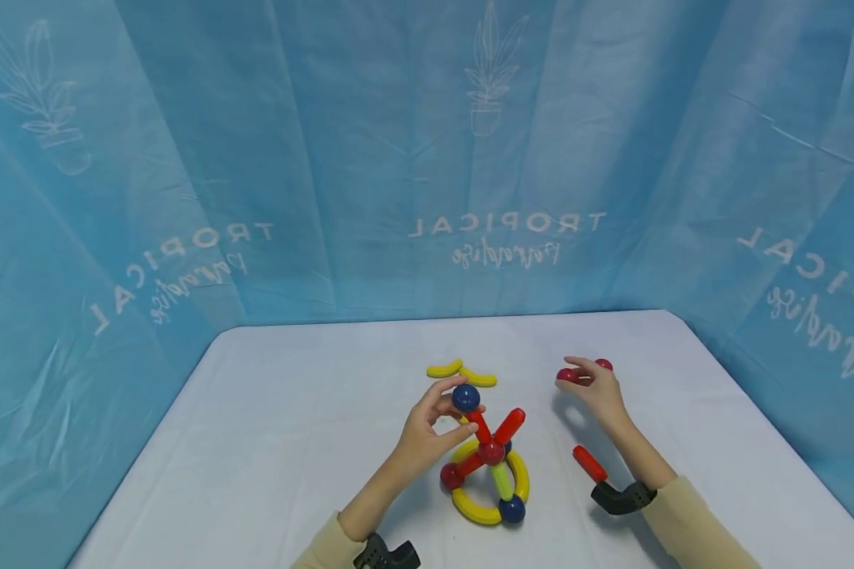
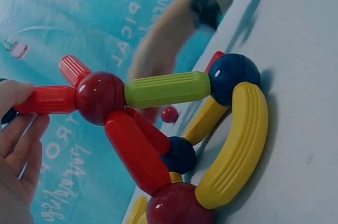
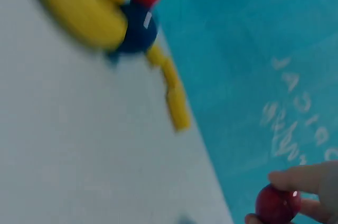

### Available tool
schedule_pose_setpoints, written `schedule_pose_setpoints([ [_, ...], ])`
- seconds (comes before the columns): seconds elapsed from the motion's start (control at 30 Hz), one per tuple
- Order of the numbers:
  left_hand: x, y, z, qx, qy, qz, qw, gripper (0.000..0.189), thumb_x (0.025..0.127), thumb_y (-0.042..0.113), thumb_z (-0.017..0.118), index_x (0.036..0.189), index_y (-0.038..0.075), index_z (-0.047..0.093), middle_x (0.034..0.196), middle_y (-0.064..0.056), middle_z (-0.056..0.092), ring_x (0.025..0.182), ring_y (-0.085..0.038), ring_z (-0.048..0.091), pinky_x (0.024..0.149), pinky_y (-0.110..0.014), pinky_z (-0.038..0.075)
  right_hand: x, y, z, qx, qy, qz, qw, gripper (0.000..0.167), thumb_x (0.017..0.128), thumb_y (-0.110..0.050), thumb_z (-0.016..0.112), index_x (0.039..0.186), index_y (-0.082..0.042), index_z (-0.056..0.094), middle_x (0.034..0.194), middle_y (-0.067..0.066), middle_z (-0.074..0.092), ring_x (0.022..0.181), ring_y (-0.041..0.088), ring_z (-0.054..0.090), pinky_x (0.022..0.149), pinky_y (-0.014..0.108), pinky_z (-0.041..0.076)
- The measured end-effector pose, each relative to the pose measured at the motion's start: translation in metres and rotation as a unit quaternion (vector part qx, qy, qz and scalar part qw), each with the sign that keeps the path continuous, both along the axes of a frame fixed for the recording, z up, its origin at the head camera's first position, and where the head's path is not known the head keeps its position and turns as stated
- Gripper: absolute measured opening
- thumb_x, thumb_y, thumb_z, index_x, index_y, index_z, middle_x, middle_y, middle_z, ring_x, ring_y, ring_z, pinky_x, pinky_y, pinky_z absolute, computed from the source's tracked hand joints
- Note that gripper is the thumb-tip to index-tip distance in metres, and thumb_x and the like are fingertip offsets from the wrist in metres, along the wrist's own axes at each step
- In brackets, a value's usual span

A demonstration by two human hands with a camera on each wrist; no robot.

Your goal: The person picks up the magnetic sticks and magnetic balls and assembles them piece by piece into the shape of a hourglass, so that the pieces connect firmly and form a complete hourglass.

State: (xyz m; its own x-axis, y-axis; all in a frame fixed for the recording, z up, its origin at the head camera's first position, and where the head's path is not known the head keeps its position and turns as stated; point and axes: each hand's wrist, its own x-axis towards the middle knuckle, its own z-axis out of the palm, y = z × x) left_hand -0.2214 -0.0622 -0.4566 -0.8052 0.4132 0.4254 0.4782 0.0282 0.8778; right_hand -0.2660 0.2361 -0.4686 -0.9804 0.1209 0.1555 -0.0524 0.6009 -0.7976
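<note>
A toy structure of rods and balls stands on the table, with a ring of curved yellow rods [image 1: 478, 507] at its base. Above the ring, red rods and a lime green rod [image 2: 168, 90] meet at a central red ball [image 2: 100, 98]. My left hand [image 1: 434, 431] pinches the upper red rod [image 2: 50, 100], which carries a dark blue ball [image 1: 466, 397] at its end. Over at the right, my right hand [image 1: 598, 393] grips a red ball [image 3: 277, 204] between thumb and fingers. A second red ball [image 1: 603, 364] shows just beyond that hand, partly hidden by it.
Two curved yellow rods [image 1: 478, 378] lie behind the structure. A loose red rod [image 1: 589, 463] rests near the right wrist's black strap [image 1: 622, 498]. White cloth covers the table [image 1: 270, 427], and a blue printed curtain [image 1: 370, 158] surrounds its back and sides.
</note>
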Motion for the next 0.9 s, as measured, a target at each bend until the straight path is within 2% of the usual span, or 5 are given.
schedule_pose_setpoints([
  [0.17,-0.001,0.0,-0.001,0.01,0.01,0.003,0.9999,0.056,0.087,0.01,0.068,0.136,0.017,0.043,0.113,-0.012,0.07,0.092,-0.011,0.059,0.088,-0.029,0.05,0.03,-0.023,0.028,-0.085,0.017,0.039,0.9955,0.048,0.086,-0.031,0.07,0.127,-0.01,0.058,0.118,0.012,0.065,0.097,0.012,0.062,0.08,0.019,0.052],
  [0.4,-0.001,0.001,-0.001,0.021,0.006,-0.002,0.9998,0.056,0.086,0.006,0.067,0.136,0.013,0.043,0.113,-0.016,0.069,0.091,-0.011,0.061,0.086,-0.025,0.052,0.058,-0.047,0.049,-0.119,0.074,0.135,0.9809,0.04,0.082,-0.016,0.073,0.119,-0.006,0.062,0.102,-0.004,0.069,0.087,0.003,0.062,0.077,0.019,0.054],
  [0.6,-0.002,0.001,0.0,0.027,0.031,-0.011,0.9991,0.054,0.086,-0.006,0.061,0.135,0.002,0.042,0.112,-0.025,0.067,0.093,-0.012,0.062,0.085,-0.026,0.052,0.066,-0.054,0.051,-0.119,0.07,0.185,0.9731,0.038,0.083,-0.011,0.072,0.118,-0.004,0.062,0.103,0.015,0.067,0.081,0.008,0.062,0.072,0.022,0.055],
  [0.73,-0.002,0.001,-0.001,0.033,0.044,-0.012,0.9984,0.054,0.085,-0.009,0.06,0.134,-0.002,0.041,0.11,-0.027,0.066,0.093,-0.012,0.062,0.085,-0.027,0.052,0.067,-0.057,0.051,-0.133,0.075,0.193,0.9693,0.042,0.081,-0.009,0.073,0.12,-0.003,0.061,0.099,0.011,0.066,0.081,0.009,0.062,0.074,0.022,0.056],
  [0.9,-0.002,0.0,-0.005,0.039,0.046,-0.007,0.9981,0.061,0.084,-0.008,0.063,0.139,0.004,0.038,0.109,-0.023,0.068,0.089,-0.012,0.062,0.084,-0.028,0.053,0.068,-0.059,0.049,-0.148,0.061,0.214,0.9637,0.046,0.081,-0.009,0.073,0.124,-0.004,0.057,0.106,0.008,0.067,0.085,0.01,0.064,0.077,0.022,0.055],
])
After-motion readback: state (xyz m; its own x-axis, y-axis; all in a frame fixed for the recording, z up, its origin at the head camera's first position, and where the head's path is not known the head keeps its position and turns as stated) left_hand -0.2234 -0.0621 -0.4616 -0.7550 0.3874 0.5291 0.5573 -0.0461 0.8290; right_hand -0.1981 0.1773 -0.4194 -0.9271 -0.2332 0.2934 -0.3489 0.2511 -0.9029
